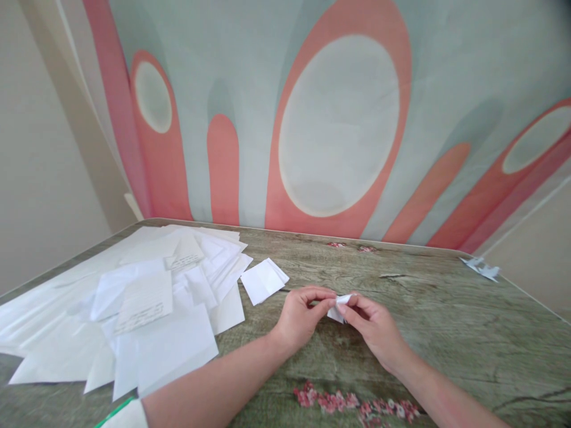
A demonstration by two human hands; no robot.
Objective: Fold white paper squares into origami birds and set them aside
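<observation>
A small folded piece of white paper [342, 301] is pinched between both hands above the middle of the table. My left hand [304, 315] grips its left edge with thumb and forefinger. On the other side my right hand [371, 324] presses the paper between its thumb and fingers. Part of the paper is hidden behind the fingertips. Just beyond my left hand lie a few small white squares of paper [264, 281], stacked loosely on the table.
A spread heap of white sheets [178, 345], some with printing, covers the table's left side. A small folded paper figure [482, 268] rests near the far right edge. The wood-patterned tabletop [468, 333] meets a coral and grey-green patterned backdrop [236, 178].
</observation>
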